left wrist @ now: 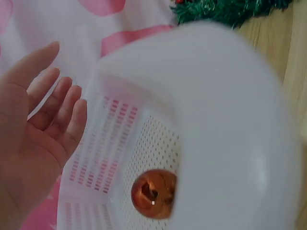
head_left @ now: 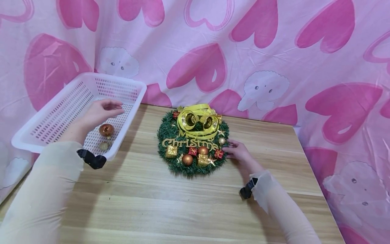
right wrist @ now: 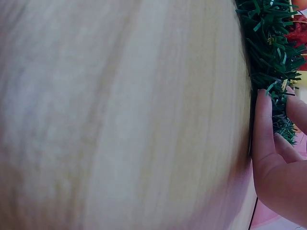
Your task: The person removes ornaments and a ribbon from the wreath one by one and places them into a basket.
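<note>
A green Christmas wreath (head_left: 167,126) lies flat on the table, with gold bells (head_left: 188,120), yellow ribbon, small gift boxes, balls and "Christmas" lettering on it. At its right edge my right hand (head_left: 241,153) pinches the greenery; in the right wrist view the fingers (right wrist: 263,122) lie on both sides of the tinsel. My left hand (head_left: 99,113) hovers over the white plastic basket (head_left: 138,98), fingers relaxed and holding nothing. Inside the basket are a shiny copper-brown ball (head_left: 106,129) and a small glittery gold ball (head_left: 104,146).
The basket stands at the table's left, close to a pink curtain (head_left: 195,34) with hearts that hangs behind and beside the table. Wood-grain tabletop (head_left: 170,206) extends in front of the wreath and to its right.
</note>
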Action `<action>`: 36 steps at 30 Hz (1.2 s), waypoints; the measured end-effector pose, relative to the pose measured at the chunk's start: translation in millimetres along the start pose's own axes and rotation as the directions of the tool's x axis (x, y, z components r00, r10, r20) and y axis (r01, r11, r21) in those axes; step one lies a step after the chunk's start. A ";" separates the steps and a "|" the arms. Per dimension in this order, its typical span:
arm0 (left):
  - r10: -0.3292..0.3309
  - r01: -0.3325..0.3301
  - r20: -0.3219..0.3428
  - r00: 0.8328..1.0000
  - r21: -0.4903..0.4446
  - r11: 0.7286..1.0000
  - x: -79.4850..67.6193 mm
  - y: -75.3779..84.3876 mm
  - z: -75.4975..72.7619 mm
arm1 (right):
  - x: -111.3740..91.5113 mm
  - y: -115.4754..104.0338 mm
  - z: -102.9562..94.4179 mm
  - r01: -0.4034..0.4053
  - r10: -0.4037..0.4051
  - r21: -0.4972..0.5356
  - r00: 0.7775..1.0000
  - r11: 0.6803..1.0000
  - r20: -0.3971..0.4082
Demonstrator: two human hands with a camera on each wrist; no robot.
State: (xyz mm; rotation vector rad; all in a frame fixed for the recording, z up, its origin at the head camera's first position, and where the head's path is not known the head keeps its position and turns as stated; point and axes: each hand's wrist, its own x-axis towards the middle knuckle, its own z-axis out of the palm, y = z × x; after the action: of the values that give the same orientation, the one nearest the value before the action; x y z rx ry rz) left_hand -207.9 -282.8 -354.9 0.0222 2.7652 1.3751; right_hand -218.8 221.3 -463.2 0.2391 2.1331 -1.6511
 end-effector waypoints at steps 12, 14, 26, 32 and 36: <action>0.043 -0.041 0.050 0.998 -0.041 0.998 3.9 28.2 24.1 | 0.2 0.3 0.9 0.027 -0.027 -0.014 1.000 1.000 0.001; 0.050 -0.048 0.049 0.998 -0.041 0.998 3.7 31.3 27.4 | 0.2 0.4 0.6 0.024 -0.024 -0.015 1.000 1.000 -0.002; 0.118 -0.102 0.102 0.988 -0.150 0.983 8.5 41.5 58.6 | 0.5 0.8 -0.5 0.032 -0.032 -0.006 0.999 0.999 0.000; 0.178 -0.145 0.166 0.970 -0.193 0.970 9.3 44.8 76.7 | -1.0 -2.3 -0.3 0.007 -0.008 -0.023 1.000 1.000 -0.004; 0.190 -0.149 0.201 0.961 -0.200 0.968 8.9 48.0 88.3 | -0.5 -1.9 0.5 0.012 -0.012 -0.028 1.000 1.000 -0.008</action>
State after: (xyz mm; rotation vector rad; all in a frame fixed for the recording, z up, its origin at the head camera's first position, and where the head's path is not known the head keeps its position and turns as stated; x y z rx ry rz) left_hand -212.6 -183.2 -370.1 0.3887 2.4957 1.5565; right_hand -218.9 220.4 -461.4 0.2256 2.1658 -1.6286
